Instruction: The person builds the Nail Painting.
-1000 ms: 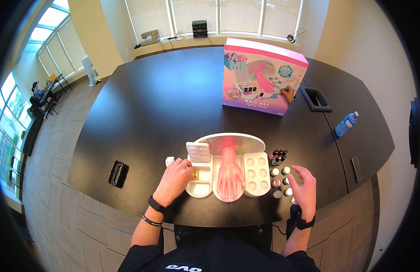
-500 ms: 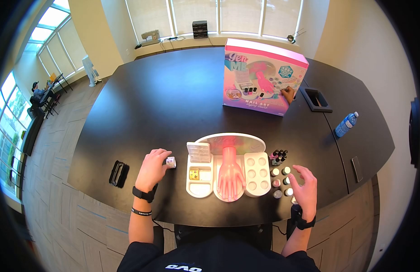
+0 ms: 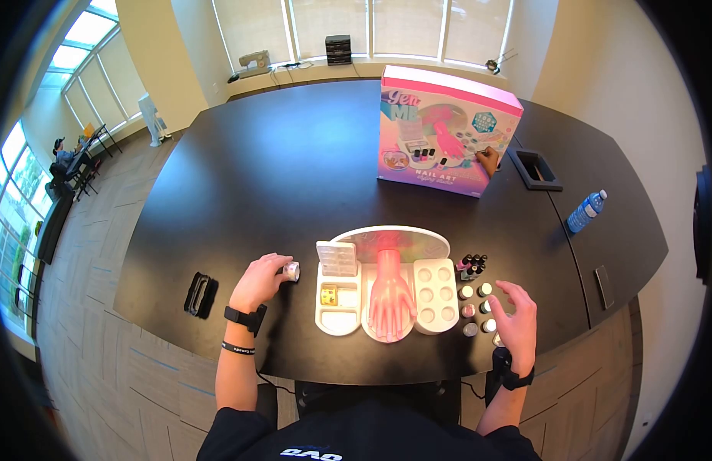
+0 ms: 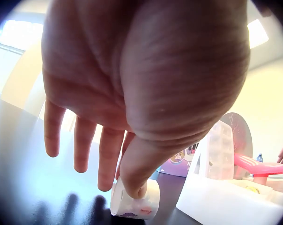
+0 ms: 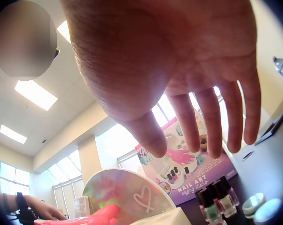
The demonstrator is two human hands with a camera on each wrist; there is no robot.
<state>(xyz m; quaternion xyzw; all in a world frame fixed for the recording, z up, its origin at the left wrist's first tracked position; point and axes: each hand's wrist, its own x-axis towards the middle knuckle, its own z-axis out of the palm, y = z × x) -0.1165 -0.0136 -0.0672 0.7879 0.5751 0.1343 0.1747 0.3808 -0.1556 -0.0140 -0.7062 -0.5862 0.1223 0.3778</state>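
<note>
Left of the white nail station (image 3: 339,321), the left hand (image 3: 256,282) pinches a small white printed roll (image 3: 292,271) between thumb and forefinger. In the left wrist view the thumb lies across the roll (image 4: 148,201) while the other fingers hang fairly straight. A yellow item (image 3: 329,295) sits in a left compartment of the station, and a pink model hand (image 3: 390,300) rests in its middle. The right hand (image 3: 516,323) is held with fingers parted beside small white-capped jars (image 3: 469,310), holding nothing; its fingers extend in the right wrist view (image 5: 212,108).
Dark-capped polish bottles (image 3: 472,266) stand behind the jars. A pink nail art box (image 3: 448,134) is farther back, with a water bottle (image 3: 586,211) to the right. A black case (image 3: 200,295) lies at left, a dark flat object (image 3: 605,286) at right.
The left hand has moved left from the station's compartment to the white roll and now pinches it, with the roll turned slightly. The yellow item has stayed in the compartment. The right hand has barely moved.
</note>
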